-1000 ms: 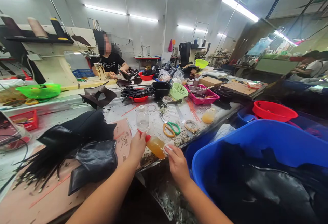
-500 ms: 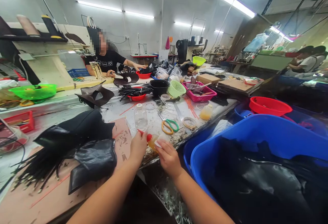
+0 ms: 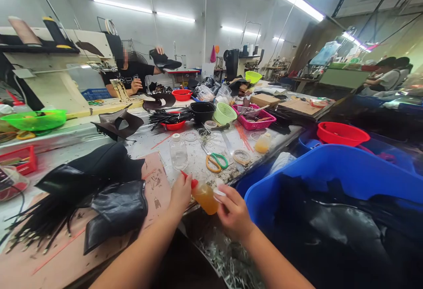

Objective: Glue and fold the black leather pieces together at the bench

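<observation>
Comprising, from left: green basket (image 3: 36, 120); red tray (image 3: 24, 162) with contents too small to tell; black leather pieces (image 3: 119, 201), heaped on pink board (image 3: 158, 168); clear bottle (image 3: 179, 153), upright, white-capped; left hand (image 3: 180, 197), fingers closed round red spout (image 3: 194, 183) of amber bottle (image 3: 207, 199), tilted between both hands at table's front edge; scissors (image 3: 216, 162), orange-and-green handled, lying beyond; right hand (image 3: 234, 212), fingers pinched on white wad (image 3: 219, 194) at amber bottle's right side; tape roll (image 3: 242, 157), flat; squat bottle (image 3: 262, 143), part-filled with amber liquid; blue bin (image 3: 253, 192), holding black material.
</observation>
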Motion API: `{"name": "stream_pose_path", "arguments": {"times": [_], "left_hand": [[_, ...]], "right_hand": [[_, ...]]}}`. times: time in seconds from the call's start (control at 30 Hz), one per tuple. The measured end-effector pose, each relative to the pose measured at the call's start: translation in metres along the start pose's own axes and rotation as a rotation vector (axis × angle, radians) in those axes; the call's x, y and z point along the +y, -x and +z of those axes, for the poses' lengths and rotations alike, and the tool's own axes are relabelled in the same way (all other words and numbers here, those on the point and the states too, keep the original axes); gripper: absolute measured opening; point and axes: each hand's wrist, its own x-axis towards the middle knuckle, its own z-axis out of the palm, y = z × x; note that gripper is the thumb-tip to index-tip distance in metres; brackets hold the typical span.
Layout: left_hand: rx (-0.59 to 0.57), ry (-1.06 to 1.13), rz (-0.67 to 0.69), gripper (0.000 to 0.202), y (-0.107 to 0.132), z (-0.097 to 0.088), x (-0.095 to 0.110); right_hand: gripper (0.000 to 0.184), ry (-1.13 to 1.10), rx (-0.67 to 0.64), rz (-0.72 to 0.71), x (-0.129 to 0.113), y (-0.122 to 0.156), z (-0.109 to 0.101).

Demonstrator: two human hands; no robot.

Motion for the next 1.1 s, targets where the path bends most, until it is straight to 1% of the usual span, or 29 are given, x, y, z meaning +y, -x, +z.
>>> {"name": "stream_pose_path", "arguments": {"times": [0.1, 0.17, 0.33, 0.4, 0.47, 0.5, 0.6, 0.67, 0.7, 0.77, 0.83, 0.9, 1.0, 1.1], "left_hand": [[-0.043, -0.035, 0.067, 0.022, 0.007, 0.001, 0.012], [-0.044, -0.042, 0.106, 0.023, 0.012, 0.0, 0.016], [-0.028, -0.045, 0.156, 0.022, 0.022, -0.004, 0.019], [-0.028, -0.03, 0.166, 0.02, 0.024, -0.005, 0.022], [-0.018, -0.008, 0.165, 0.017, 0.024, -0.004, 0.025], [-0.013, 0.006, 0.157, 0.016, 0.024, -0.004, 0.026], [-0.002, 0.054, 0.115, 0.018, 0.02, -0.005, 0.024], [0.018, 0.091, 0.081, 0.018, 0.014, -0.008, 0.02], [0.035, 0.11, 0.065, 0.019, 0.011, -0.01, 0.018], [0.071, 0.155, 0.033, 0.019, 0.004, -0.015, 0.014], [0.1, 0.206, -0.002, 0.019, -0.002, -0.02, 0.014], [0.121, 0.264, -0.043, 0.02, -0.005, -0.023, 0.015], [0.128, 0.361, -0.117, 0.02, -0.004, -0.023, 0.021], [0.114, 0.467, -0.209, 0.019, 0.003, -0.019, 0.027]], "right_hand": [[0.027, -0.089, -0.089, 0.049, -0.017, -0.03, 0.011], [0.023, -0.145, -0.107, 0.117, -0.02, -0.041, 0.015], [0.021, -0.13, -0.012, 0.277, -0.012, -0.039, 0.009], [0.02, -0.113, 0.004, 0.289, -0.014, -0.038, 0.008], [0.021, -0.118, -0.012, 0.242, -0.021, -0.038, 0.007], [0.022, -0.126, -0.025, 0.195, -0.025, -0.038, 0.007], [0.026, -0.115, -0.069, -0.04, -0.031, -0.033, 0.004], [0.026, -0.092, -0.112, -0.208, -0.027, -0.024, -0.001], [0.024, -0.085, -0.133, -0.264, -0.022, -0.017, -0.004], [0.021, -0.082, -0.153, -0.286, -0.01, -0.003, -0.011], [0.022, -0.064, -0.126, -0.222, 0.001, 0.009, -0.016], [0.024, -0.037, -0.068, -0.121, 0.005, 0.016, -0.018], [0.03, -0.026, 0.026, -0.021, -0.006, 0.014, -0.012], [0.033, -0.069, 0.107, 0.094, -0.021, 0.002, 0.005]]}}
